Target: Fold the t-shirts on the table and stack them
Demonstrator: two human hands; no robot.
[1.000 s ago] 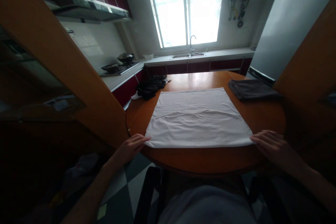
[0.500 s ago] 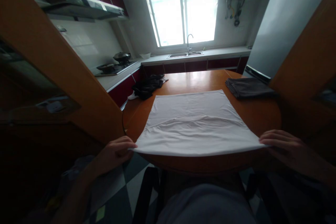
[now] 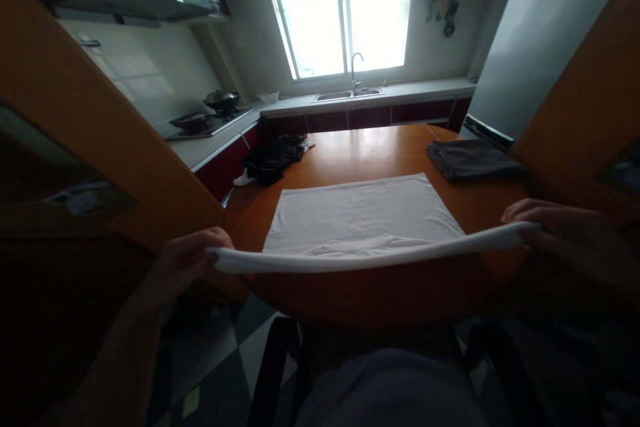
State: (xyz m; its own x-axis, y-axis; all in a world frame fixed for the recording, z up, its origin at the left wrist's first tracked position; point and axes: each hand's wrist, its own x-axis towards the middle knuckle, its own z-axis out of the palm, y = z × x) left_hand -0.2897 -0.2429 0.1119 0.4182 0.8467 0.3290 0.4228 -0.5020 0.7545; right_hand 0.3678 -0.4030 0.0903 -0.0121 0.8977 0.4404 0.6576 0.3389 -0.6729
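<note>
Both hands grip the near corners of a white cloth (image 3: 360, 217): the left hand (image 3: 187, 260) pinches one corner, the right hand (image 3: 565, 240) the other. Its near edge hangs lifted above the table (image 3: 380, 153); the far half lies flat there.

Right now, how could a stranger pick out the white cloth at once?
Before the bright window stands a wooden table; the white cloth lies spread on its middle. The left hand and right hand hold its near corners raised. Unlike the folded cloth and crumpled garment nearby, both dark, it is pale.
</note>
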